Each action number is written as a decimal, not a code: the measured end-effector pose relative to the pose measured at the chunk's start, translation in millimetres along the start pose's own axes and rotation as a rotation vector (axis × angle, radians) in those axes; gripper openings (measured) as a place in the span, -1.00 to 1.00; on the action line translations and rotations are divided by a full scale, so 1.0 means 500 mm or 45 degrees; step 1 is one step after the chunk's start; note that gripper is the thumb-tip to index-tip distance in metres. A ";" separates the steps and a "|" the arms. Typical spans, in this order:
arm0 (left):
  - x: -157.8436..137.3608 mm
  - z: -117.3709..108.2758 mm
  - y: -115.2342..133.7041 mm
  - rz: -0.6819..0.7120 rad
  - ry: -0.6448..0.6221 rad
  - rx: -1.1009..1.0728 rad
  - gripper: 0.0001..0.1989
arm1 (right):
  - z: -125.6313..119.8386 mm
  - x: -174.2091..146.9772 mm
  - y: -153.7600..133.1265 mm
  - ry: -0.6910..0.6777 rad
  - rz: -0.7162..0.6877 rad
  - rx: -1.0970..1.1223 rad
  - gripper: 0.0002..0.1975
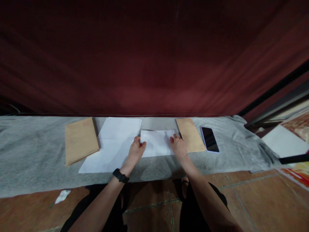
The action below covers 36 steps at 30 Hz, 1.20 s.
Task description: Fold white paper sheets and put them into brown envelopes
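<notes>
A white sheet of paper, seemingly folded, lies in front of me on the grey cloth. At its left edge is my left hand, fingers curled, closed on that side of the sheet. My right hand holds the opposite edge in the same way, its thumb over the paper. Larger white sheets with a crease across them spread out just left of my left hand. Beside my right hand, a brown envelope lies flat, close to the knuckles. The fingertips under the paper are hidden.
Farther left rests a stack of brown envelopes, overlapping the large sheets. A phone with a dark screen lies right of the single envelope. A dark red curtain hangs behind the cloth. Scrap paper is on the tiled floor.
</notes>
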<state>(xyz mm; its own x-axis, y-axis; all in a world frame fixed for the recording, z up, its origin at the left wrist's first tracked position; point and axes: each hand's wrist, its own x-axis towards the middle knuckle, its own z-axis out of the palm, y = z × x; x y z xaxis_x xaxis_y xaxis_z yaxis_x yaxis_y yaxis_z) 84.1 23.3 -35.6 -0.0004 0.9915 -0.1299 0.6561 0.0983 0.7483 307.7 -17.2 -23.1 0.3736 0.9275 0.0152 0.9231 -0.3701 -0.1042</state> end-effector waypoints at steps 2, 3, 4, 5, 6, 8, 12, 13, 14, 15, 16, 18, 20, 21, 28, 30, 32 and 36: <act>0.001 0.001 0.004 -0.018 0.000 0.029 -0.56 | 0.003 0.002 -0.004 0.015 0.004 -0.005 -0.67; 0.000 0.000 0.007 -0.021 -0.002 0.045 -0.54 | 0.004 0.003 -0.005 0.018 0.003 -0.010 -0.67; -0.002 -0.001 0.010 -0.020 0.000 0.063 -0.52 | 0.005 0.004 -0.006 0.022 -0.003 -0.015 -0.67; -0.003 -0.003 0.014 -0.016 0.002 0.083 -0.49 | 0.006 0.004 -0.007 0.028 -0.008 -0.020 -0.67; -0.006 -0.005 0.019 -0.007 0.006 0.106 -0.47 | 0.007 0.004 -0.008 0.036 -0.014 -0.025 -0.67; -0.011 -0.007 0.029 0.011 0.012 0.162 -0.44 | 0.009 0.004 -0.009 0.058 -0.024 -0.034 -0.67; -0.017 -0.009 0.045 0.020 0.007 0.313 -0.44 | 0.014 0.002 -0.010 0.093 -0.028 -0.043 -0.67; -0.018 -0.009 0.048 0.019 0.007 0.350 -0.44 | 0.015 0.002 -0.010 0.106 -0.031 -0.043 -0.67; -0.018 -0.009 0.051 0.018 0.005 0.381 -0.44 | 0.016 0.001 -0.010 0.124 -0.038 -0.041 -0.66; -0.018 -0.009 0.053 0.018 0.004 0.407 -0.44 | 0.017 0.000 -0.010 0.148 -0.047 -0.036 -0.66; -0.019 -0.009 0.055 0.022 0.003 0.430 -0.44 | 0.017 -0.001 -0.010 0.178 -0.060 -0.029 -0.65; -0.019 -0.009 0.057 0.032 0.001 0.478 -0.45 | 0.017 -0.003 -0.010 0.261 -0.091 -0.016 -0.59; -0.020 -0.008 0.057 0.046 0.002 0.526 -0.46 | 0.018 -0.005 -0.013 0.354 -0.144 0.012 -0.49; -0.020 -0.007 0.057 0.054 0.002 0.547 -0.47 | 0.020 -0.007 -0.016 0.388 -0.190 0.041 -0.45; -0.020 0.003 0.045 0.116 0.014 0.607 -0.48 | 0.071 -0.035 -0.055 0.304 -0.580 0.297 -0.46; -0.022 0.003 0.049 0.126 0.009 0.629 -0.48 | 0.087 -0.044 -0.063 0.276 -0.626 0.288 -0.47; -0.027 0.001 0.056 0.133 -0.004 0.659 -0.49 | 0.097 -0.050 -0.066 0.271 -0.642 0.263 -0.48; -0.045 -0.008 0.071 0.149 -0.025 0.789 -0.53 | 0.102 -0.055 -0.067 0.281 -0.624 0.217 -0.47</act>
<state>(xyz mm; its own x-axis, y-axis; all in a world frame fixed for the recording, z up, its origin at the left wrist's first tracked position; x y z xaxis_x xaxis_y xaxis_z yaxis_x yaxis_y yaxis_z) 104.4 5.0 -3.7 0.1081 0.9904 -0.0863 0.9664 -0.0843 0.2428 261.7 -27.2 -70.9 -0.0682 0.9490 0.3078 0.9725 0.1321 -0.1916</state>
